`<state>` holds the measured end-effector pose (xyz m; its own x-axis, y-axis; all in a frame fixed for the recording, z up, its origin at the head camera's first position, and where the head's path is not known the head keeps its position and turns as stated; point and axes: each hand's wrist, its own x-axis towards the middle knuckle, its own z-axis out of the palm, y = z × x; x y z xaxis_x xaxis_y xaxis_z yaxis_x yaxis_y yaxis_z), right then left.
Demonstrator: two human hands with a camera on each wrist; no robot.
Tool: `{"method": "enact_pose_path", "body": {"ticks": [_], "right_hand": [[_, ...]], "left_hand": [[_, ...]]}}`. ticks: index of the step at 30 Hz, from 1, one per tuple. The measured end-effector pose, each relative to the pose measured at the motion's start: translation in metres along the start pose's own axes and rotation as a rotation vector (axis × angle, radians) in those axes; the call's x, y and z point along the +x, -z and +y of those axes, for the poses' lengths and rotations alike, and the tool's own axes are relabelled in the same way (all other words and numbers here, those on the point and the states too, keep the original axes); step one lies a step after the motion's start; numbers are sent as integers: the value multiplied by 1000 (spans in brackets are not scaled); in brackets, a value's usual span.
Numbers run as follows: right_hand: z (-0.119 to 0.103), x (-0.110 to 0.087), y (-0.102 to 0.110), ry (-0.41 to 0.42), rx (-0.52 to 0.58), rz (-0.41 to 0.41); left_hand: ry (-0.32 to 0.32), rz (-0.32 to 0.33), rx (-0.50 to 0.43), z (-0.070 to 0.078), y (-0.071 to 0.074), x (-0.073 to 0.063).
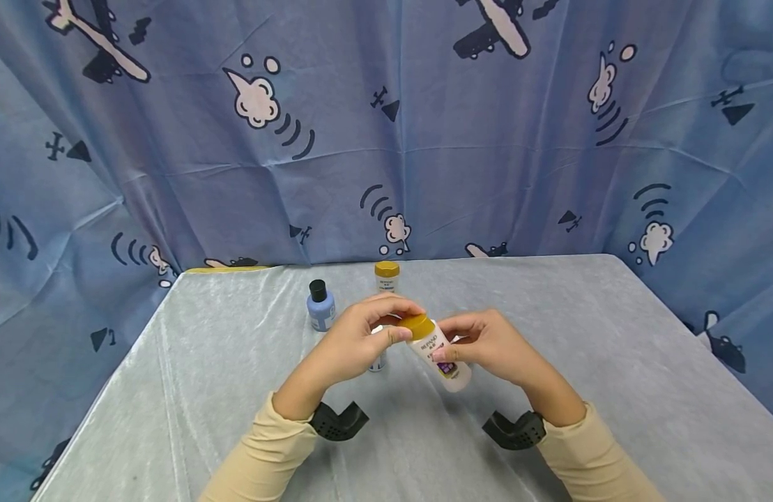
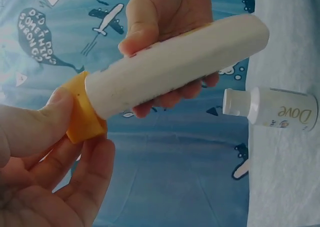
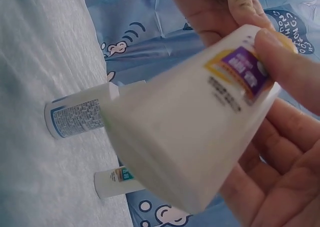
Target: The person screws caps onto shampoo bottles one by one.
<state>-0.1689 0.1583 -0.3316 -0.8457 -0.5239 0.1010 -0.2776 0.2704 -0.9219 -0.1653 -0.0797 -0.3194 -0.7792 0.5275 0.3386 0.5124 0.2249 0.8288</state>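
A white bottle with a purple label is tilted above the table between both hands. My left hand pinches its yellow cap between thumb and fingers. Lower down, my right hand grips the bottle's body, its thumb over the label and its fingers curled round the far side. Behind the left hand stands a white Dove bottle without a cap on its neck, mostly hidden in the head view.
A blue bottle with a black cap stands left of the hands. Farther back is another white bottle with a yellow cap. A pale cloth covers the table, and a blue patterned curtain hangs behind it.
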Motion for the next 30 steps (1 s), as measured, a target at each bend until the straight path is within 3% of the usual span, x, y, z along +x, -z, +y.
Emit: {"method": "enact_pose_path", "body": {"ticks": [5,7,9,13,16,25,30], "right_hand": [[2,-1,1,33,41,-59],[1,-1,0,19,45,-41],[0,0,-1,-18,38,11],[-2,1,-7,-112,41,154],[-2,3,-12,-129,65,225],[-1,5,-28,-54,50,320],[1,6,-33,-20,19,378]], "left_hand": [[-34,-33,-12,2,4,-1],[-12,-23,-41,2,4,-2],[44,17,-72,2,4,-1],[239,171,-109,1,-2,2],[342,264,-110,-1,-6,4],[353,390,-171,2,-18,6],[355,423,-219,1,-23,6]]}}
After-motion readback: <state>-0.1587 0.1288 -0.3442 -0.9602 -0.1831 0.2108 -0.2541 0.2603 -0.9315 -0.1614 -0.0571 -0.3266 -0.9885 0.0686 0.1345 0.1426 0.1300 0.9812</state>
